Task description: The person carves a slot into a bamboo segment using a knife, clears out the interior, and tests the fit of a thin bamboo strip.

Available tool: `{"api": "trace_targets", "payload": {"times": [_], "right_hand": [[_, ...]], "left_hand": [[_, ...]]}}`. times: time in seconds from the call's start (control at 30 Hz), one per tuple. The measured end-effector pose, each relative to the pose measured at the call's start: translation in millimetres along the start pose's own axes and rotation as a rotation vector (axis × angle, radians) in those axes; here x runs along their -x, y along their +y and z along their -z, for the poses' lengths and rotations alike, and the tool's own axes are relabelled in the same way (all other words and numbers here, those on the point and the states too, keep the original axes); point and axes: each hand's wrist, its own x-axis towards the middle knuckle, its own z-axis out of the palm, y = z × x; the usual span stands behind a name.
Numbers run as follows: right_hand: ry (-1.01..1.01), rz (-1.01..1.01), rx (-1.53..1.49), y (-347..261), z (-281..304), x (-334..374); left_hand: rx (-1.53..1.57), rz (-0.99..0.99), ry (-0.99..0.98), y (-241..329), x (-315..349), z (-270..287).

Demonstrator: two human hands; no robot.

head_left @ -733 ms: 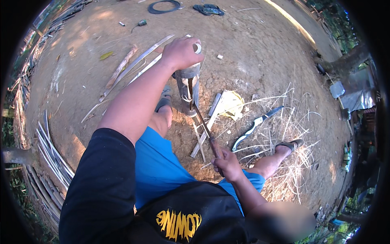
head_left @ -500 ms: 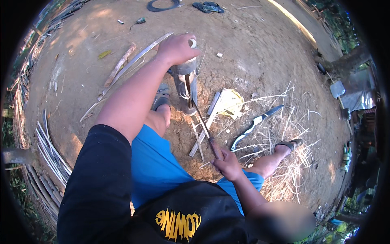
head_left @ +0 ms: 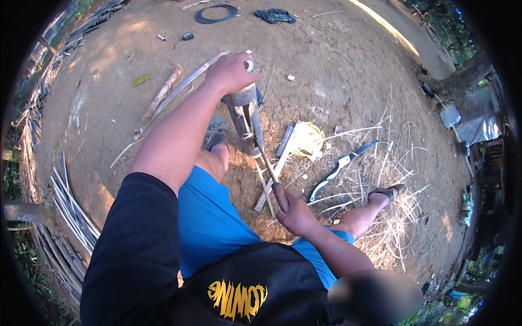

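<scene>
My left hand [head_left: 230,73] is closed round the top of a bamboo tube [head_left: 236,116], which leans slightly on the ground between my feet. A long dark slot runs down the tube's near side, and its pale ring-shaped end shows beside my thumb. In my right hand [head_left: 300,216] is the brown wooden handle of a long, thin-bladed knife [head_left: 280,197]. Its blade slants up and left, with the tip at the lower part of the tube; whether the tip is inside the slot, I cannot tell.
A folding saw [head_left: 340,168] with a white and black handle lies right of the tube, near dry straw [head_left: 402,217]. Wood strips and a yellow crumpled wrapper [head_left: 309,140] sit close by. Farther off are a black coil [head_left: 216,14] and sandals [head_left: 275,16]. Long strips [head_left: 73,201] lie at left.
The tube's upper end has tipped a little left, my left hand with it. My right hand and the knife have shifted slightly left, and the knife stands a bit more slanted.
</scene>
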Motion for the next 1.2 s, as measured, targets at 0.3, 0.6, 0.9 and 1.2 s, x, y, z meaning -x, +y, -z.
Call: {"api": "trace_targets", "payload": {"times": [0.3, 0.6, 0.9, 1.2], "right_hand": [[-0.114, -0.009, -0.364, 27, 11, -12], [-0.041, 0.185, -0.646, -12, 22, 30], [-0.135, 0.05, -0.646, 7, 24, 28], [0.179, 0.0, -0.051, 117, -44, 45]], "left_hand": [[0.018, -0.063, 0.045, -10, 4, -3], [0.017, -0.074, -0.021, 15, -7, -6], [0.043, -0.048, 0.006, 16, -17, -11], [0.103, 0.14, 0.002, 15, -14, -5]]}}
